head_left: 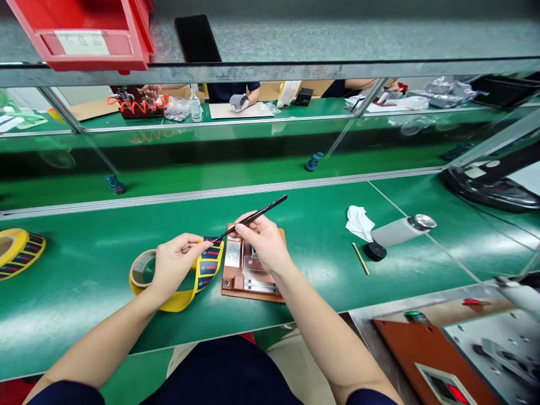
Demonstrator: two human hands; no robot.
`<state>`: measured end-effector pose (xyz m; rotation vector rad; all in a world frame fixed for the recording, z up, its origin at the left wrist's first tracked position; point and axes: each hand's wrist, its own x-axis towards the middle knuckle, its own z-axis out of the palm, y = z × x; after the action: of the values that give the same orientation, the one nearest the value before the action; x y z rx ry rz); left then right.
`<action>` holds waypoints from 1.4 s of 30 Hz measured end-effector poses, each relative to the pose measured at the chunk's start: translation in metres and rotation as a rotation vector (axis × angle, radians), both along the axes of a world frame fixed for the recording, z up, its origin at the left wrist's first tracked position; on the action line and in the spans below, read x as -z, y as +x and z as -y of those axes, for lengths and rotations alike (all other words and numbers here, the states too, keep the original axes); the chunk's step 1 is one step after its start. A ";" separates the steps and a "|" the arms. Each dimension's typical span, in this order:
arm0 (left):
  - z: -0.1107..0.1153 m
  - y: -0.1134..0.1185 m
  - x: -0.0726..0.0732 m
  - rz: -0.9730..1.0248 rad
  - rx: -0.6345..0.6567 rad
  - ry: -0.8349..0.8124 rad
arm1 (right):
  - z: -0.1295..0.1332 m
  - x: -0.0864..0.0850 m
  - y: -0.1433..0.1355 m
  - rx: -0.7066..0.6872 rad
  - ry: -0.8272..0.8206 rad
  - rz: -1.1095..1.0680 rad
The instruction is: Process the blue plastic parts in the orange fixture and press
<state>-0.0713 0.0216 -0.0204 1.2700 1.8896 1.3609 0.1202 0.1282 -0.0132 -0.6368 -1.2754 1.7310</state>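
My right hand (262, 239) is closed around a thin black tool (270, 207), held slanted with its tip pointing down-left. My left hand (179, 260) is pinched at the upper edge of a yellow strip of dark-blue labels (208, 266), close to the tool's tip. That strip runs from a yellow label roll (137, 273) standing partly behind my left hand. Just right of the labels, under my right hand, lies a brown fixture (234, 284) with metal and clear plates; my hand hides part of it.
Another label roll (21, 253) lies far left. On the right are a white bottle (396, 232), crumpled tissue (358, 222), a black cap (374, 251) and a yellow stick (360, 259). A red bin (93, 42) hangs above; people's arms show beyond the rail.
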 end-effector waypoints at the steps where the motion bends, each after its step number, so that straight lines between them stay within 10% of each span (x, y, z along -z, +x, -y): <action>1: -0.002 0.000 -0.002 -0.044 0.018 -0.017 | 0.001 0.000 0.002 0.017 0.009 0.008; 10: -0.070 -0.011 0.005 -0.921 0.239 -0.541 | -0.012 0.004 0.057 0.171 0.119 0.162; 19: -0.085 -0.002 0.006 -1.001 0.337 -0.687 | -0.029 0.031 0.098 0.096 0.042 0.221; 24: -0.060 0.007 -0.002 -1.044 0.220 -0.301 | -0.037 0.041 0.095 0.056 0.062 0.229; 29: -0.009 0.049 0.019 -0.779 0.637 0.148 | -0.043 0.044 0.093 -0.012 0.081 0.267; 35: 0.023 0.077 0.050 -0.790 0.766 0.251 | -0.044 0.044 0.091 0.002 0.069 0.279; 42: 0.023 0.077 0.052 -0.813 0.749 0.270 | -0.043 0.044 0.089 0.002 0.068 0.268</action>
<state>0.0053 -0.0011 -0.0726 2.6078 1.3581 0.7380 0.2097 0.1708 -0.0568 -0.8511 -1.5101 1.6322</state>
